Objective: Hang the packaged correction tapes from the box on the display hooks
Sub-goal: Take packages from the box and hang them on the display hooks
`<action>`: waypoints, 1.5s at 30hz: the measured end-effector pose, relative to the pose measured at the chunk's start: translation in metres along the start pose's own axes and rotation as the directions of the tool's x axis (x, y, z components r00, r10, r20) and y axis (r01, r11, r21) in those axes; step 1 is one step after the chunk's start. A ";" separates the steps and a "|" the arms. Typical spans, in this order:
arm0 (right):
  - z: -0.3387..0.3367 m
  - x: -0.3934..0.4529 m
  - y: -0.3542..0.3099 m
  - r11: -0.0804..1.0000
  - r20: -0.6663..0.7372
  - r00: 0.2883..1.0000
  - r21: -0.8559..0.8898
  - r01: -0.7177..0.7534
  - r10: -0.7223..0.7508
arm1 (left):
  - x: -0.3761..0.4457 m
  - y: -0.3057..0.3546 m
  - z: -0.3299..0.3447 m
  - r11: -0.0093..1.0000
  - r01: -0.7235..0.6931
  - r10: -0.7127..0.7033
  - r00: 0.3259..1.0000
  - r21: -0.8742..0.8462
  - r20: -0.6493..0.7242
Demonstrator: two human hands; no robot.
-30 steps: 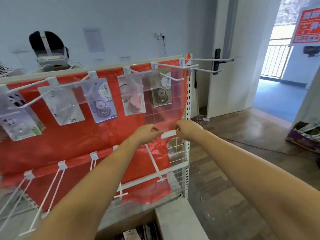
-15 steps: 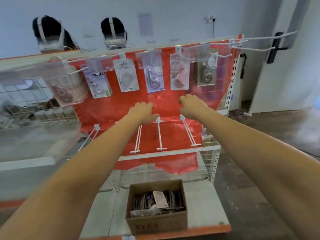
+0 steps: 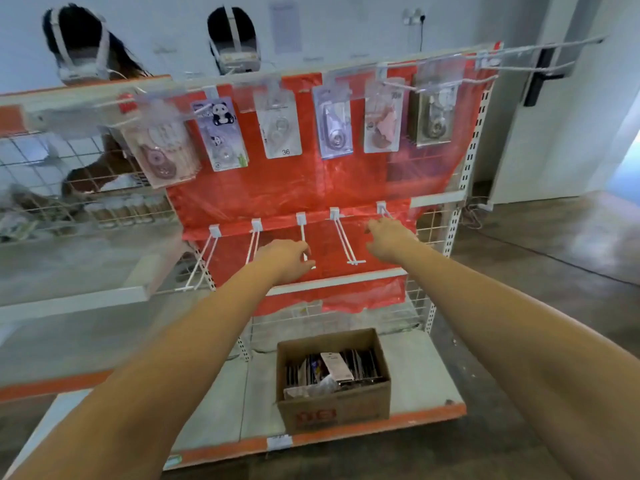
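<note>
While both arms reach forward, left hand (image 3: 289, 257) fingers curled, right hand (image 3: 387, 238) fingers loosely spread.

Pale wall (image 3: 346, 26), brown floor (image 3: 554, 258), white door (image 3: 540, 140) at right.

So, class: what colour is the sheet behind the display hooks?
Red, a translucent plastic sheet; it shows best in the head view.

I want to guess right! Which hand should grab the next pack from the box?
Probably the right hand. It looks free, and the box sits below on its side. The left hand is farther over, fingers curled at a lower hook.
</note>
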State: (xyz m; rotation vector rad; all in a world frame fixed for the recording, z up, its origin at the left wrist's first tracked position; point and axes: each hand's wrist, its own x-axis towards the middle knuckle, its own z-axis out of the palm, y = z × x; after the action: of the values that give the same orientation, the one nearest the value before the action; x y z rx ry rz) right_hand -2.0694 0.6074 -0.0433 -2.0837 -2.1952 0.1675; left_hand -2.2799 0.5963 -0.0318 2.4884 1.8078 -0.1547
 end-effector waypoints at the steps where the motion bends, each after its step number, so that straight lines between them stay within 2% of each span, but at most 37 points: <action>1: 0.009 -0.006 -0.004 1.000 0.023 1.000 0.002 -0.019 0.019 | -0.008 -0.005 0.009 1.000 -0.016 0.016 1.000 -0.004 0.016; 6: 0.050 -0.043 -0.021 0.994 0.099 0.989 -0.011 -0.106 0.106 | -0.039 -0.025 0.049 0.996 -0.086 0.085 0.991 0.004 0.107; 14: 0.128 -0.090 -0.028 0.984 0.229 0.958 0.014 -0.179 0.171 | -0.063 -0.044 0.135 0.986 -0.144 0.159 0.960 -0.079 0.231; 21: 0.200 -0.084 -0.011 0.985 0.361 0.918 -0.109 -0.130 0.161 | -0.034 -0.065 0.227 0.987 -0.046 0.096 0.936 -0.153 0.338; 28: 0.276 -0.030 0.014 0.979 0.479 0.862 0.024 -0.204 0.168 | 0.004 -0.076 0.299 0.976 0.146 -0.058 0.890 -0.163 0.452; 34: 0.355 0.017 0.041 0.937 0.547 0.812 0.133 -0.323 0.202 | 0.053 -0.088 0.365 0.966 0.189 -0.077 0.862 -0.176 0.502; 38: 0.406 0.037 0.050 0.927 0.584 0.777 0.107 -0.358 0.233 | 0.078 -0.090 0.412 0.944 0.248 -0.103 0.847 -0.217 0.521; 45: 0.491 0.076 0.045 0.933 0.547 0.813 0.148 -0.328 0.199 | 0.126 -0.090 0.491 0.896 0.306 -0.126 0.870 -0.322 0.477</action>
State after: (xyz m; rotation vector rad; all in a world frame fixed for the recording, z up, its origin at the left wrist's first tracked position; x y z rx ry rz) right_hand -2.1057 0.6834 -0.5353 -2.3961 -1.9612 1.0939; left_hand -2.3489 0.6892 -0.5335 1.7895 1.7117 -0.3144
